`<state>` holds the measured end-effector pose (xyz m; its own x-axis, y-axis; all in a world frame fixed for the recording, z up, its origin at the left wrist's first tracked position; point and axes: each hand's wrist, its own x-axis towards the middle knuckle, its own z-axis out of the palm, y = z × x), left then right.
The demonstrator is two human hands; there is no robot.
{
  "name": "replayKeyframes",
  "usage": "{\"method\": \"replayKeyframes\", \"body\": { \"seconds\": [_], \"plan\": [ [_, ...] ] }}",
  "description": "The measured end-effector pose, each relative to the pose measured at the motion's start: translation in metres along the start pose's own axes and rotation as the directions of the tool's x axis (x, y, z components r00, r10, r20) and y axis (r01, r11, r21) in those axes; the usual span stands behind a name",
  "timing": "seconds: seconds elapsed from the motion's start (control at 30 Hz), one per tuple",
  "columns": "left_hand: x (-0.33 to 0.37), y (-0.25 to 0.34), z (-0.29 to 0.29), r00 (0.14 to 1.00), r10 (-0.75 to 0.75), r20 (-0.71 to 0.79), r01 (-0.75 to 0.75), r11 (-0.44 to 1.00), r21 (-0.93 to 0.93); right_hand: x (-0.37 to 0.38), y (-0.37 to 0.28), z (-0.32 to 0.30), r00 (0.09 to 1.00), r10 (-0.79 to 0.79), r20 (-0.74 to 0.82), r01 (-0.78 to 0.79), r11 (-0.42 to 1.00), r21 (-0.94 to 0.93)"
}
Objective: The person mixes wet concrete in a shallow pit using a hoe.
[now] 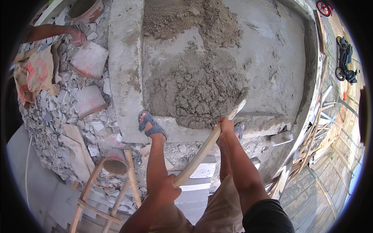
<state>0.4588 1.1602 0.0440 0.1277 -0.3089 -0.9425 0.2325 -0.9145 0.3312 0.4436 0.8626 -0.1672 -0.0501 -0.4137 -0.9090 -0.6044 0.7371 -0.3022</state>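
Both my hands are closed around a long, thick wooden tool handle [202, 152] that slants up to the right. My left hand [166, 189] grips its lower end, close to my thigh. Farther up the shaft, my right hand [225, 126] wraps round it near the trough's front edge. The tool's far end is grey with mortar, and I cannot make out its blade. Just left of that end lies a heap of wet, lumpy mortar [202, 91] in a shallow concrete trough [126, 58]. Drier sandy mix [175, 17] is piled at the far side.
My sandalled feet stand on the front ledge. Rubble [58, 112] with broken slabs [90, 60] and a torn sack [40, 70] lies left, beside another person's leg [50, 33]. A wooden ladder [97, 209] stands front left. Planks [311, 139] and a motorbike [344, 60] are right.
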Motion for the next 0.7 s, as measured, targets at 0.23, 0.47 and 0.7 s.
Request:
{"method": "replayKeyframes", "body": {
  "seconds": [0.23, 0.47, 0.7],
  "plan": [
    [-0.084, -0.181, -0.001, 0.993, -0.11, 0.043, 0.111, 0.994, -0.024, -0.196, 0.078, 0.05, 0.987, -0.16, -0.008, 0.16, 0.985, 0.071],
    [-0.144, -0.166, -0.002, 0.966, -0.258, 0.019, 0.256, 0.964, 0.071, -0.216, 0.107, 0.052, 0.968, -0.224, 0.11, 0.215, 0.973, 0.084],
    [-0.019, 0.064, 0.046, 0.982, -0.103, -0.161, 0.06, 0.966, -0.25, -0.016, -0.06, 0.053, 0.974, -0.096, 0.205, 0.148, 0.954, -0.259]
  ]
}}
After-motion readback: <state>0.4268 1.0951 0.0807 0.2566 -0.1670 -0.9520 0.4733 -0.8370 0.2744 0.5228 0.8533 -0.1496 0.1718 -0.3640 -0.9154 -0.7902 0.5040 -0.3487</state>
